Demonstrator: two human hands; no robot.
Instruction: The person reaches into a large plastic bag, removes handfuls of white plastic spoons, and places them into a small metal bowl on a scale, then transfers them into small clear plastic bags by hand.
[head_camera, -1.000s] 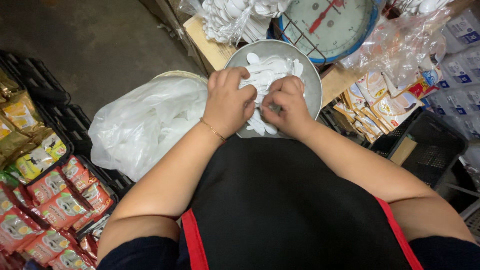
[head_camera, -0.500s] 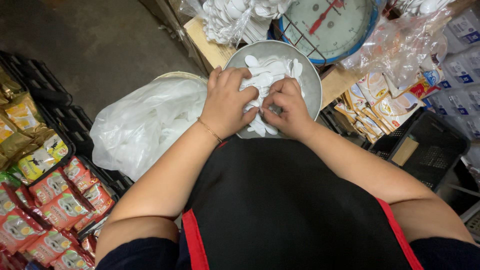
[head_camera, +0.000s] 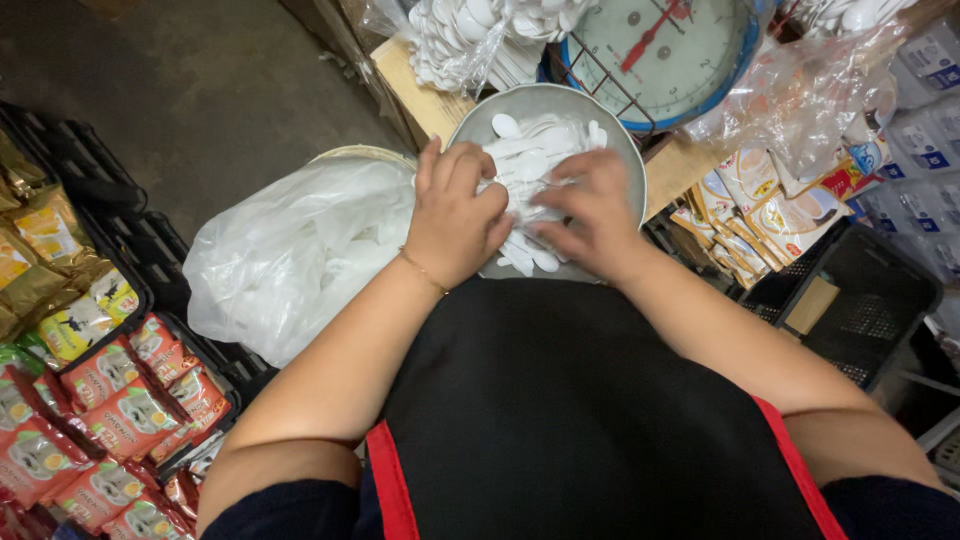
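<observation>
White plastic spoons (head_camera: 540, 150) fill the steel bowl (head_camera: 480, 120) where I see the left hand (head_camera: 458, 215) and right hand (head_camera: 590, 205) both clamped on spoons (big white bag (head_camera: 290, 260) just left).

Both hands cover much of the white plastic spoons (head_camera: 530, 160) in the metal bowl (head_camera: 480, 125), so each grip stays unclear. The right hand (head_camera: 590, 215) is motion-blurred. The scale dial (head_camera: 660, 45) is cut off at the top edge. The translucent bag (head_camera: 290, 260) blurs its contents.
</observation>
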